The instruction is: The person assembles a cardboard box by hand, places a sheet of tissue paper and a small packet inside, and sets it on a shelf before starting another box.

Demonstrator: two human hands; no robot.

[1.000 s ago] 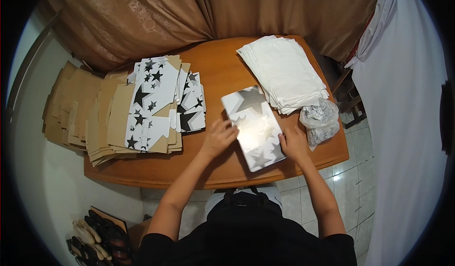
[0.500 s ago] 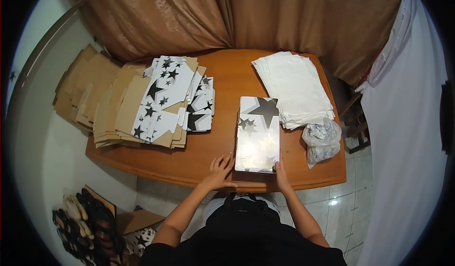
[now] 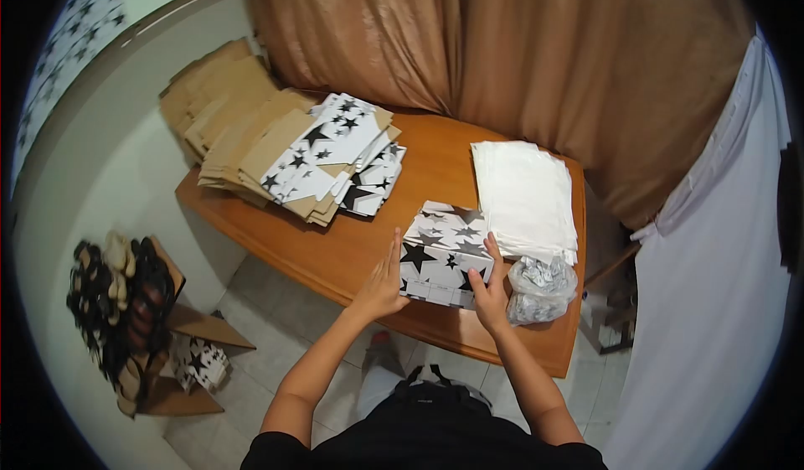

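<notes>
A white shoe-type box (image 3: 445,260) with black and grey stars is near the table's front edge, its end face turned toward me and tilted upward. My left hand (image 3: 383,284) presses along the box's left side with fingers straight. Around the right side, my right hand (image 3: 491,286) grips it, with the thumb on the end face. Just beyond lies a stack of white paper sheets (image 3: 528,198). Beside my right hand sits a clear plastic bag (image 3: 543,290) with greyish contents that I cannot make out.
Flattened star-print cardboard boxes (image 3: 331,147) and brown cardboard pieces (image 3: 226,101) are piled on the left of the wooden table (image 3: 435,147). Brown curtains (image 3: 536,59) hang behind it, a white cloth (image 3: 712,244) at right. Several shoes (image 3: 126,302) stand at lower left.
The box has been tipped so its end face shows toward me. My left hand has moved onto its left side. The whole view has turned, shifting the table and piles.
</notes>
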